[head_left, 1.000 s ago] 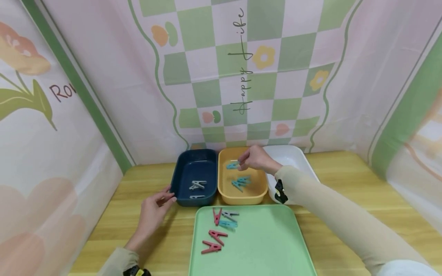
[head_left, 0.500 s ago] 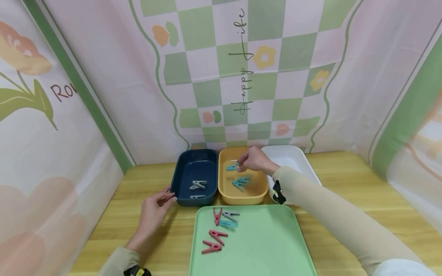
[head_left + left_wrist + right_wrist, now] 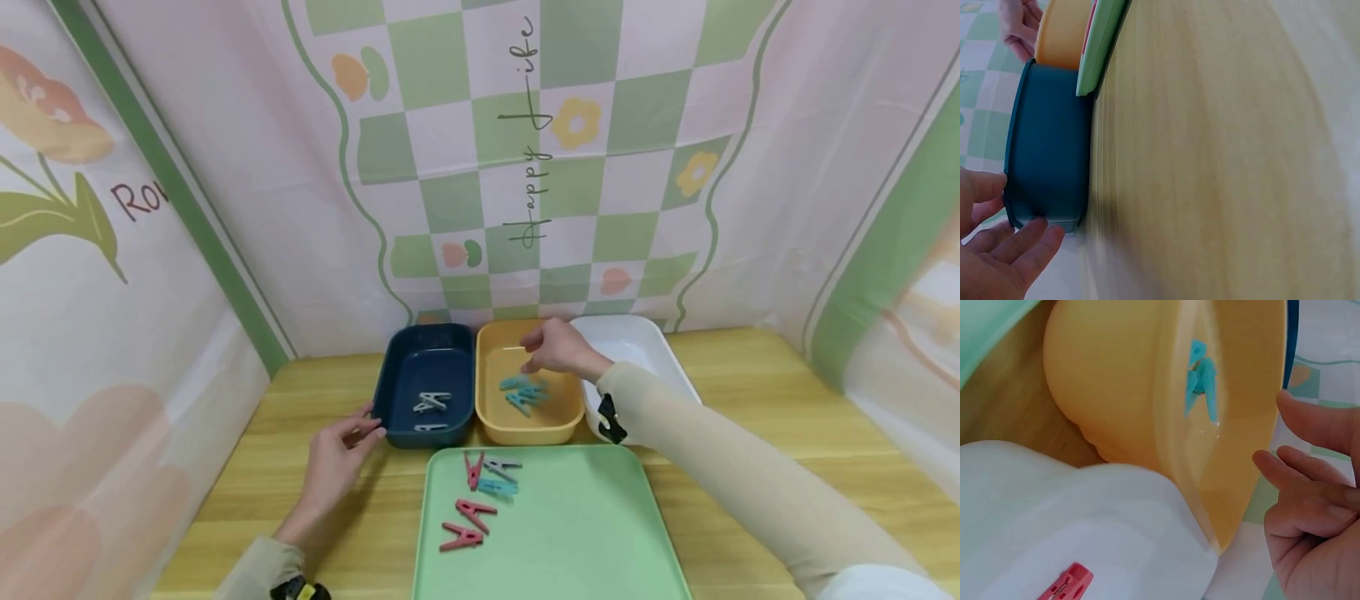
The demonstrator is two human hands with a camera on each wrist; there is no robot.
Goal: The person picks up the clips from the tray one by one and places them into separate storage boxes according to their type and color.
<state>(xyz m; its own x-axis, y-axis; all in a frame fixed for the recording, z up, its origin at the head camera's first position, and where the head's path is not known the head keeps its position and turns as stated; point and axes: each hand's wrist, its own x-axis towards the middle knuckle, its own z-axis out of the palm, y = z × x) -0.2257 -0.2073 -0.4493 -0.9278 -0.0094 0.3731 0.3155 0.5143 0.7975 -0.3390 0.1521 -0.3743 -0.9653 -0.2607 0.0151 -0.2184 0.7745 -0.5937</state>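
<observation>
Red peg [image 3: 1071, 583] in white bin [image 3: 1129, 497], right wrist only

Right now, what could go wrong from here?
1. A red clip, gray clip and blue clip bunch closely on the green tray; picking one may drag another.
2. The left hand touches the navy bin, which sits against the yellow bin; a push could nudge both.
3. The right sleeve passes over the white bin; pulling back low might catch its rim.
</observation>
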